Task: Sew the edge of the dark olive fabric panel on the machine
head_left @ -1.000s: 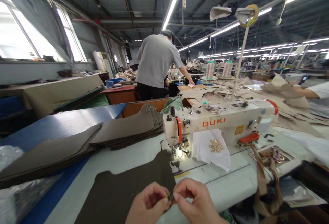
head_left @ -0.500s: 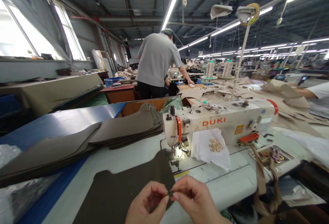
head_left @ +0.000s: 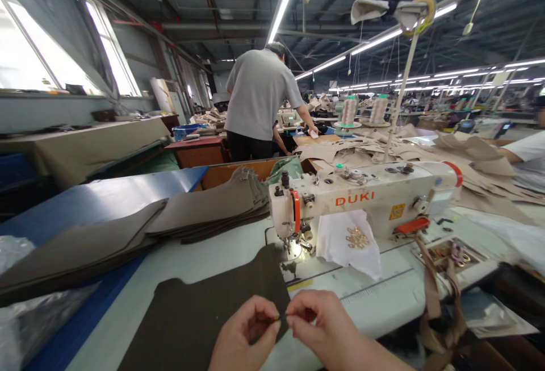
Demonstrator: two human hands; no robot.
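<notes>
My left hand [head_left: 244, 337] and my right hand [head_left: 323, 325] meet fingertip to fingertip at the bottom centre. Together they pinch a small dark piece [head_left: 279, 319] that is too tiny to make out. Under and just behind the hands lies a dark brown fabric panel [head_left: 204, 314] on the sewing table [head_left: 213, 260]. The white DUKI sewing machine [head_left: 374, 197] stands right of centre, its needle end over the panel's far corner. A white cloth holding small gold rings [head_left: 356, 238] sits beneath the machine's arm.
Stacks of grey-brown fabric panels [head_left: 128, 229] lie on the left over a blue surface [head_left: 97, 203]. A tan strap [head_left: 438, 297] hangs at the right by a tray of small parts [head_left: 451, 253]. A person in a grey shirt [head_left: 259, 104] stands behind; another person's arm [head_left: 523, 152] is at the right.
My hands stay pinched together on the small piece with only slight finger shifts. The view has tilted a little, so the machine sits slightly higher.
</notes>
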